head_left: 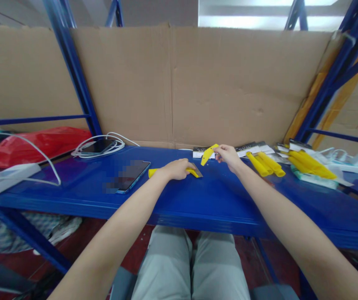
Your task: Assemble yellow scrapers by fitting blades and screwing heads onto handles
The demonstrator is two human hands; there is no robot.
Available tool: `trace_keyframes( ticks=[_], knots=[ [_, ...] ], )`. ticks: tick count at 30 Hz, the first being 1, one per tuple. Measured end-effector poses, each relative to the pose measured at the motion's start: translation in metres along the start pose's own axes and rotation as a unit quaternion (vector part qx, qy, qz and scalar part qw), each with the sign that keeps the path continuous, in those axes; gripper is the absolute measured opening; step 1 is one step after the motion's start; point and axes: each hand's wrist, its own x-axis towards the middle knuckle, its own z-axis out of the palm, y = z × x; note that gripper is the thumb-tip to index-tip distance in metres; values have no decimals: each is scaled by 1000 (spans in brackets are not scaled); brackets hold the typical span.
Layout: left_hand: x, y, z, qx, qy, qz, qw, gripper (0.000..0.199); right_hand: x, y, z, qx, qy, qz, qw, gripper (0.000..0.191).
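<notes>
My left hand (179,169) is closed around a yellow-handled scraper (152,172) low over the blue tabletop; its handle end sticks out at the left and a flat metal blade shows on the right. Just right of the blade, my right hand (226,156) pinches a flat yellow plastic piece (208,154) that is slightly bent and has small holes. That piece is held tilted above the table, apart from the scraper. Black-and-white packets (199,152) lie behind it against the cardboard.
Yellow tubes (264,164) lie right of my right hand, with more yellow pieces (312,163) beyond. A phone (132,176) lies at left, near a coiled white cable (116,143). A cardboard panel (172,87) stands behind the blue table (197,208). Blue posts flank it.
</notes>
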Motion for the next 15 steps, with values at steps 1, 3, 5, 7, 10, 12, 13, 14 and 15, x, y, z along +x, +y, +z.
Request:
trace_keyframes(
  ticks=[1,3,5,7,10,12,13,14,15],
  knots=[
    [0,0,0,-4,4,3,1000,43,-1,0,1,26,0,16,1000,12],
    [1,-1,1,-12,15,15,1000,41,-2,-2,3,57,-2,38,998,12],
    [2,-1,2,-16,28,25,999,40,-4,-3,6,55,-17,50,997,14],
    [3,-1,3,-11,40,24,999,39,-7,-3,9,39,-39,53,997,17],
    [3,0,3,-7,53,16,998,39,-12,-2,13,32,-60,64,996,21],
    [3,1,2,-10,58,13,998,39,-14,-2,15,34,-70,80,994,21],
    [4,2,1,-11,61,11,998,39,-14,-2,15,36,-74,89,993,21],
    [4,2,1,-12,63,9,998,39,-15,-2,15,40,-77,97,992,20],
    [4,3,1,-12,66,7,998,39,-15,-2,15,45,-79,105,990,19]
  ],
)
